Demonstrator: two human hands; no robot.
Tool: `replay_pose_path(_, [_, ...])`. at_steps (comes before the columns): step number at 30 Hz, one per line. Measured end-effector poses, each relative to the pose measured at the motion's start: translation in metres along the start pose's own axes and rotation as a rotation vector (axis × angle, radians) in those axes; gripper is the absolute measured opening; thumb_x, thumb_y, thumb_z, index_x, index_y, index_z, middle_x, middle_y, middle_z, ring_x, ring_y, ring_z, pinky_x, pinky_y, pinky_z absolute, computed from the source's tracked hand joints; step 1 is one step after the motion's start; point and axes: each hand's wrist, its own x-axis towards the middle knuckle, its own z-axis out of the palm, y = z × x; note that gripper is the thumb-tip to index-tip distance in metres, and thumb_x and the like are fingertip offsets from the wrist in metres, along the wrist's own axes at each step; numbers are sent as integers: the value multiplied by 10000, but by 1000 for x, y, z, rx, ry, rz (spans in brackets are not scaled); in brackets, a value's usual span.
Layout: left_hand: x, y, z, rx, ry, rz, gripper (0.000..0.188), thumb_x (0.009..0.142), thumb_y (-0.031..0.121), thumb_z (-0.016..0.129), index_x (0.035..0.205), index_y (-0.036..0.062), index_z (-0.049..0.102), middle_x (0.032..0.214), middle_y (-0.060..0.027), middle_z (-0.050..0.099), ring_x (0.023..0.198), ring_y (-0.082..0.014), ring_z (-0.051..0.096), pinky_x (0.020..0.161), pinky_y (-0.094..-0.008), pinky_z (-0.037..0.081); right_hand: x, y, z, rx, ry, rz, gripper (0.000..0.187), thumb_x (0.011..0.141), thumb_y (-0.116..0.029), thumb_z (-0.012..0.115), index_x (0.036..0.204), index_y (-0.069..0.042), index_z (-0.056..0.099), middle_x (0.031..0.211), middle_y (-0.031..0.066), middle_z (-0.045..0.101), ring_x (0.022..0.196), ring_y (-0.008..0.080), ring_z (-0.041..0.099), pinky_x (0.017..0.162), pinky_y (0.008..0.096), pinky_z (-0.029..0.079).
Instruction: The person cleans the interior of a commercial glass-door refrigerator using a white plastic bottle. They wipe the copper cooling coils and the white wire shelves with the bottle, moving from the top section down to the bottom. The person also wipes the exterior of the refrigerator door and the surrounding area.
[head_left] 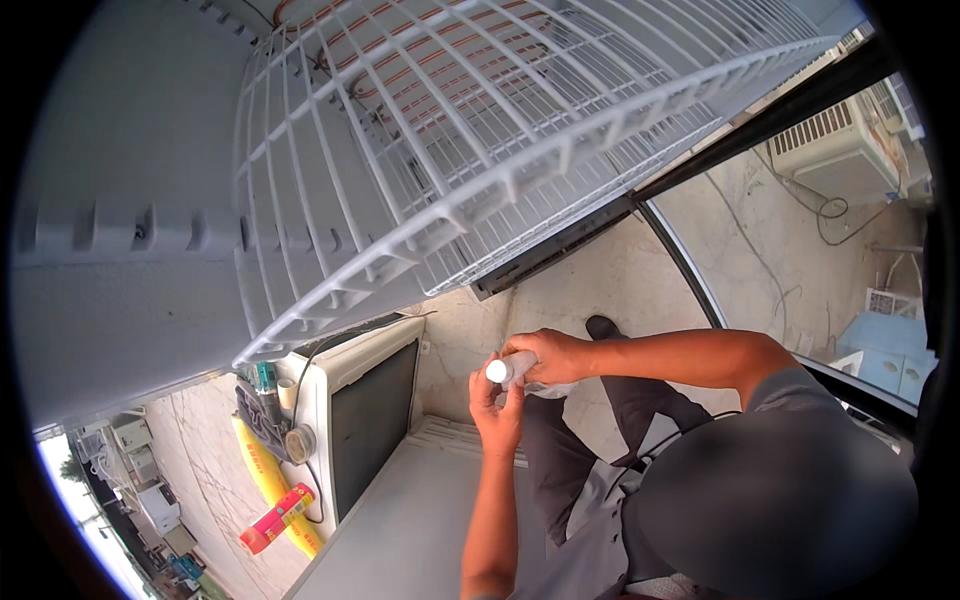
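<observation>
1. The left hand (495, 415) pinches the bottle (520, 364) near its white cap (497, 371), with the thumb on one side and a finger on the other.
2. The right hand (562, 355) is curled round the rest of the bottle. I cannot tell how hard either hand squeezes.
3. The bottle is between the two hands, near the knees, on the lower side of the wire rack (440, 237).
4. The bottle could slip, I think, because it looks smooth and only fingertips hold the cap end. It might drop on the floor (600, 270).
5. If the cap is loose, a hard squeeze could push stuff out onto the trousers (553, 470). I cannot tell what is inside.
6. The rack is close by, so a quick lift of the head or an arm might bump its hard edge.
7. The bottle is small and round, with a pale, cloudy side. The rack is made of thin white bars in rows.
8. The cloth (262, 418) is soft, gray and crumpled. The red can (277, 519) is long and round, and lies across a long yellow thing (258, 460).
</observation>
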Motion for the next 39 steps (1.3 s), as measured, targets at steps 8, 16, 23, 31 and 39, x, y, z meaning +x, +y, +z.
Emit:
replay_pose_path(8, [59,-157,13,33,136,211,413,883,42,676,1279,-33,584,1156,-51,557,1068,-153,600,905,-295,494,97,126,1,-146,7,-98,444,782,-245,809,1142,-37,654,1069,146,722,1037,274,692,925,384,508])
replay_pose_path(16, [103,-180,35,-151,202,165,404,833,71,736,1187,3,553,985,-43,623,802,-96,575,684,-252,492,134,183,-24,-381,88,-197,816,749,-403,831,1376,-40,455,1234,222,640,1137,349,642,960,427,497])
replay_pose_path(23, [131,-189,19,-92,403,320,358,815,59,735,1117,-10,558,914,-26,605,669,-54,503,601,-236,430,164,173,-5,-645,139,-430,1141,647,-476,886,1485,-29,254,1349,273,524,1223,400,569,1008,451,477])
replay_pose_path(31, [141,-214,45,-168,441,332,354,852,64,753,1146,-26,578,917,-12,623,665,-33,489,572,-215,406,177,224,-25,-264,-10,-428,959,637,-364,933,1369,-9,425,1206,163,626,1093,273,637,935,383,513])
replay_pose_path(39, [141,-220,78,-31,223,171,405,841,115,790,1166,-20,589,931,-31,645,752,-41,548,585,-213,441,164,254,-76,67,-213,-188,463,851,-324,818,1116,-12,602,990,53,640,897,99,595,732,295,508])
